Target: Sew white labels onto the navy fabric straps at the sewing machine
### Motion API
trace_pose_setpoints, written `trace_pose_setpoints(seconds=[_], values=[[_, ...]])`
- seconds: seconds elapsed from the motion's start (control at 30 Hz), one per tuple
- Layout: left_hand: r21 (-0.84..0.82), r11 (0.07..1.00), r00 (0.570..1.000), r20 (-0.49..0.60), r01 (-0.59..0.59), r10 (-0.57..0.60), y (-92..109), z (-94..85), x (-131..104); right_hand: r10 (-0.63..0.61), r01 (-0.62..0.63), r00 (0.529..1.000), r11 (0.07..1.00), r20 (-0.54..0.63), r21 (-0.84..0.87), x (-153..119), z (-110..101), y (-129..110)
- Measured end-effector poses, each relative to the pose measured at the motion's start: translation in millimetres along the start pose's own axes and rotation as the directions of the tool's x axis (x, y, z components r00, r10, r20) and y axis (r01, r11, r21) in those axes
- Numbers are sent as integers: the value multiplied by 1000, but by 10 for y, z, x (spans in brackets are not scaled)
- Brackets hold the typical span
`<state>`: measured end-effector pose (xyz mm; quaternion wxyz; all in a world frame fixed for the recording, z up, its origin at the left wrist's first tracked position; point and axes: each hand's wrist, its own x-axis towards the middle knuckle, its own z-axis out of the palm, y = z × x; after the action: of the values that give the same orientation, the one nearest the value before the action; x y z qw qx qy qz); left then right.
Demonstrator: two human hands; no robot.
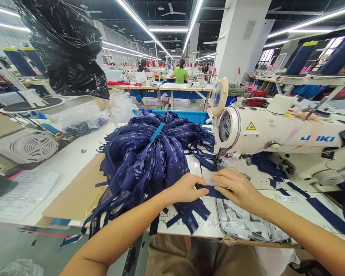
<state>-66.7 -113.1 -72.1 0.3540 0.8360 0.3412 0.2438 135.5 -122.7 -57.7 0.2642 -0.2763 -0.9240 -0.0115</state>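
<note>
A short navy fabric strip [212, 191] stretches between my two hands, just in front of the sewing machine's needle area. My left hand [187, 188] pinches its left end between thumb and fingers. On the other end, the fingers of my right hand [236, 187] are closed, with the thumb underneath. A large heap of navy strips [161, 153], bound with a teal band [157, 132], lies just beyond my left hand. Below my right hand is a tray of small grey-white labels [247, 222]. The white sewing machine [258, 128] stands to the right, its round front cover swung up.
Brown cardboard [74, 191] and a printed sheet [23, 191] lie at the left. A black plastic bag [71, 50] hangs upper left. A blue bin [184, 115] sits behind the heap. Loose navy strips [327, 214] trail at the right. A person in green [180, 73] sits far off.
</note>
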Motion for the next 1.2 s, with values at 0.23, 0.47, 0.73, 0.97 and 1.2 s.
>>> trace_pose_setpoints(seconds=[0.23,0.47,0.73,0.97,1.2], values=[[-191,975,994,19,111,-110,32,-92,-106,-260,267,963,899,67,-346,315,66,-194],[-442,877,981,49,188,-185,93,-232,-141,-338,283,940,851,-49,-442,397,132,-219],[-374,899,973,70,230,-220,-27,-293,-237,-69,29,974,983,-218,-181,-18,104,-138],[-267,949,982,-49,165,-185,57,-153,-215,212,-201,976,821,42,534,99,3,-560],[-50,996,997,32,68,-66,99,-308,-466,-126,100,987,968,-97,-231,-431,-115,37]])
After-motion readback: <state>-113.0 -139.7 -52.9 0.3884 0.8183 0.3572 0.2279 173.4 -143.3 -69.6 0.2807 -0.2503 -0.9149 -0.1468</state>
